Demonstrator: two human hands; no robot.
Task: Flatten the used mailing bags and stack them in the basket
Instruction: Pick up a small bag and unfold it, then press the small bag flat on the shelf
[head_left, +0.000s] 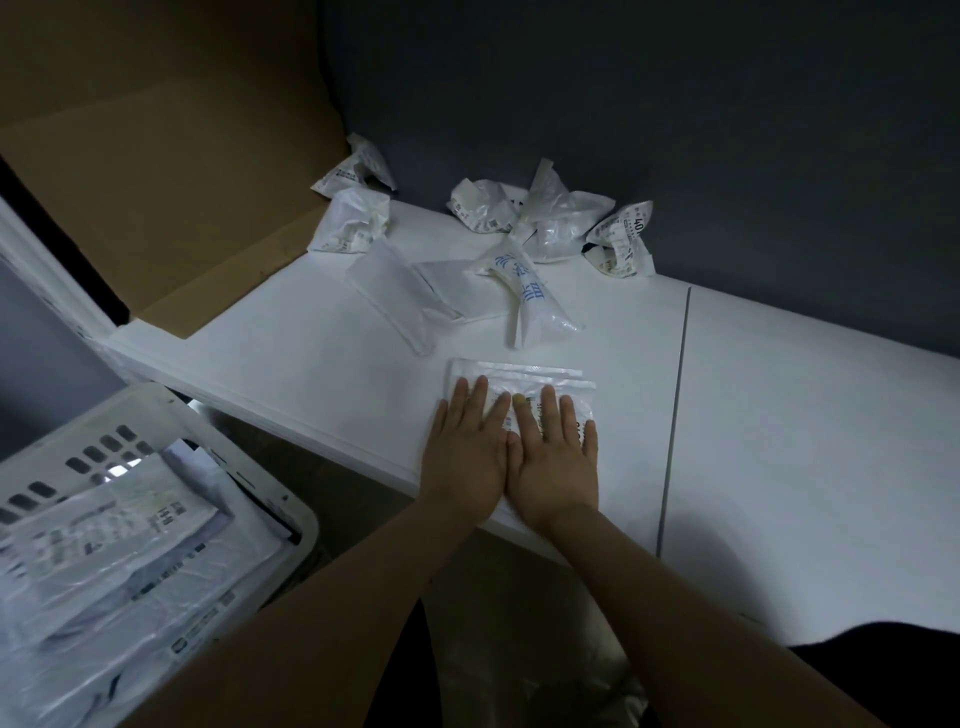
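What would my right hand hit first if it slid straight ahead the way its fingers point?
Past the far edge of the flat bag it presses, the right hand would likely meet the bag with blue print first, though one view leaves depth unclear.

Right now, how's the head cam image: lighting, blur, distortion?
Head view: dim, underexposed, no glare; white table reads grey-blue, soft shadow on its near right. Head view: wide-angle slightly bows the table seam; basket at lower left is smeared, print mostly unreadable; left hand and right hand flat on the bag look fairly sharp.
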